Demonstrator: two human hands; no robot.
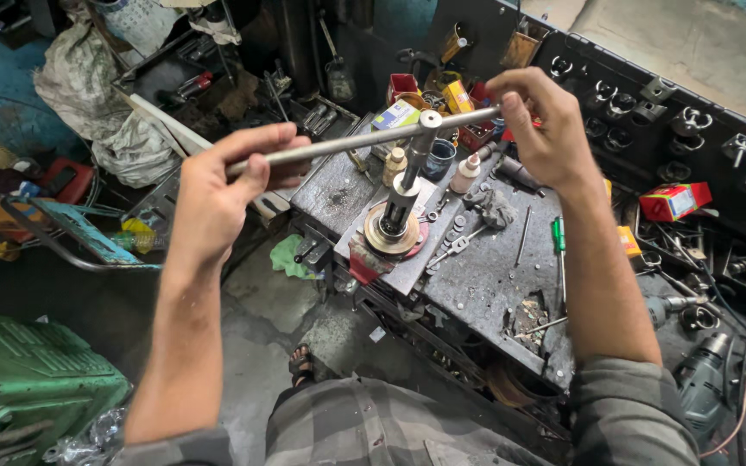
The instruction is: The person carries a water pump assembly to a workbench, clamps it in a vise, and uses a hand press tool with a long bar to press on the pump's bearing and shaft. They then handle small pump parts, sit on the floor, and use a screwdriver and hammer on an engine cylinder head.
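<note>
A long steel T-handle bar [364, 138] runs across a vertical socket shaft [407, 185]. The shaft stands on a round brass-coloured part [390, 237] clamped in a vise [364, 259] at the bench's edge. My left hand [226, 185] grips the bar's left end. My right hand [537, 121] grips its right end. Both arms reach out over the bench.
A dark metal workbench [485, 285] carries a spanner [455, 246], a green screwdriver [557, 237], small bottles [466, 173] and loose washers. Boxes and tins sit behind. A red box [673, 200] and an electric drill [701, 380] lie at right. A green crate [28, 380] stands at lower left.
</note>
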